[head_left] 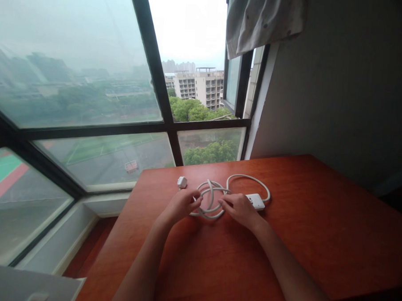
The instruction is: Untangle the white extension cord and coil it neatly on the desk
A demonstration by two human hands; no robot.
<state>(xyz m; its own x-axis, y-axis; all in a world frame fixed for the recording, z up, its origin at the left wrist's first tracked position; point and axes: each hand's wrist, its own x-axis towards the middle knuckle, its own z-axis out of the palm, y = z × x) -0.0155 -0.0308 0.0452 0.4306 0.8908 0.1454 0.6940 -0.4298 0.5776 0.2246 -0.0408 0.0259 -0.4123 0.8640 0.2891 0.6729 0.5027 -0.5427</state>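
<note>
Toward the far left corner of the bench, the white cord already lay in loose loops, its plug and socket block left outside them. The left hand and right hand, fingers partly curled, flanked the loops (whether either gripped, I couldn't tell).

Daylight enters through the window beyond the fingers; the sky there is blown out. Panes left of the fingers appear hazy. The wall to their right lies dim. Soft shadow darkens the tabletop near them, with pale sheen beyond. Wide-angle stretching marks the outer edges.
</note>
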